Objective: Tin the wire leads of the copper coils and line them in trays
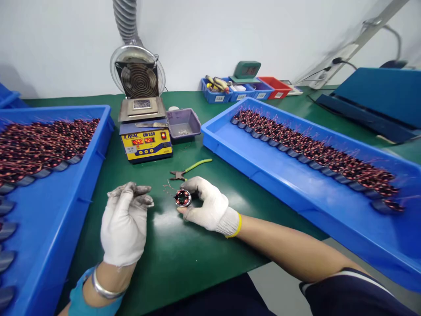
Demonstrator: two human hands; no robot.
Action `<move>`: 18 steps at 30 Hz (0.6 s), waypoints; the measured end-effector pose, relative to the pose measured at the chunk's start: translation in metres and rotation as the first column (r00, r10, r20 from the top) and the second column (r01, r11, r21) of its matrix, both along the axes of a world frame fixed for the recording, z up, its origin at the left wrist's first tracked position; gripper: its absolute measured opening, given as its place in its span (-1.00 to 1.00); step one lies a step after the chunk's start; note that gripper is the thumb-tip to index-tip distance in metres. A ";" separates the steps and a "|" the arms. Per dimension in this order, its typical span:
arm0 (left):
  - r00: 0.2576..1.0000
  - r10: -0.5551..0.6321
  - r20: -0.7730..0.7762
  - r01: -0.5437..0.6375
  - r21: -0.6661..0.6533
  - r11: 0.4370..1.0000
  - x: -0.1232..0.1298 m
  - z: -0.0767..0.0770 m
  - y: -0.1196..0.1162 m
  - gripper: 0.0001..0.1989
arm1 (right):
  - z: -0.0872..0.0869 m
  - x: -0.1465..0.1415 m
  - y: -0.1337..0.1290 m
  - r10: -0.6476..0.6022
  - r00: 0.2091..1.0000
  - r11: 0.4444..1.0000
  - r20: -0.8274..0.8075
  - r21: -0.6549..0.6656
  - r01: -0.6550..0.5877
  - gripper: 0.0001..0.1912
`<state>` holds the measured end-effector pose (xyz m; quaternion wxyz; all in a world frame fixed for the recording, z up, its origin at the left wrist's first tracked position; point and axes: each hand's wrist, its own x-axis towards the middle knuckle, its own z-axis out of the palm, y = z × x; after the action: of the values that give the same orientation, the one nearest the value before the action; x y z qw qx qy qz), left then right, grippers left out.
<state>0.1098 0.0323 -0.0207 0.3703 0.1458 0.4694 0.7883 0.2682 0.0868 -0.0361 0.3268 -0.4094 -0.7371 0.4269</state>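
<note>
A small ring-shaped motor stator point(183, 198) with copper windings and thin loose wire ends sits between the thumb and fingers of my right hand point(207, 202). That hand wears a white glove with a yellow cuff edge, and it holds the stator just above the green tabletop. Gloved too, my left hand point(126, 221) hovers to the left with its fingers bent and slightly apart, and nothing shows in it. Its fingertips are smudged dark. Just beyond the stator lie cutting pliers point(190, 170) with green handles.
A yellow-fronted solder pot point(146, 142) with a lit display stands at the back, beside a purple-grey tray point(184, 123). Blue trays with rows of stators flank me, one left point(77, 193) and one right point(263, 162). Small bins point(219, 94) line the wall.
</note>
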 end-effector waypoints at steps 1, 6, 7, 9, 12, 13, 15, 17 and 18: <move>1.000 -0.018 -0.011 0.018 -0.016 1.000 0.001 -0.001 0.000 -0.85 | 0.001 -0.001 0.001 -0.001 0.999 1.000 -0.041 0.006 0.001 -0.58; 0.854 -0.426 -0.299 0.305 -0.375 0.875 0.014 -0.014 -0.005 -0.62 | 0.018 -0.024 0.033 -0.030 0.972 0.993 -0.231 -0.118 0.003 -0.58; 0.763 -0.512 -0.395 0.323 -0.453 0.831 0.016 -0.017 -0.006 -0.61 | 0.026 -0.032 0.048 -0.035 0.970 0.994 -0.241 -0.108 0.009 -0.58; 0.537 -0.632 -0.559 0.315 -0.562 0.765 0.019 -0.021 -0.008 -0.64 | 0.046 -0.051 0.084 -0.036 0.970 0.999 -0.242 0.002 0.037 -0.58; 0.255 -0.691 -0.677 0.273 -0.635 0.723 0.019 -0.023 -0.009 -0.66 | 0.081 -0.085 0.142 -0.035 0.991 0.968 -0.129 0.242 0.066 -0.62; 0.186 -0.696 -0.693 0.257 -0.649 0.716 0.018 -0.022 -0.009 -0.65 | 0.092 -0.097 0.158 -0.034 0.997 0.952 -0.063 0.302 0.052 -0.65; 0.069 -0.699 -0.711 0.227 -0.671 0.705 0.015 -0.019 -0.009 -0.63 | 0.110 -0.120 0.184 -0.044 0.996 0.923 0.076 0.385 0.011 -0.67; -0.031 -0.703 -0.711 0.208 -0.692 0.691 0.012 -0.015 -0.008 -0.60 | 0.124 -0.142 0.200 -0.080 0.976 0.906 0.201 0.424 -0.013 -0.67; -0.066 -0.704 -0.707 0.202 -0.700 0.685 0.011 -0.014 -0.008 -0.59 | 0.129 -0.152 0.205 -0.097 0.960 0.906 0.264 0.422 -0.025 -0.67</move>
<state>0.1206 0.0244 -0.0349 0.2416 0.6924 0.6490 0.2027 0.1164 0.2914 0.0929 0.3084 -0.3987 -0.8426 0.1896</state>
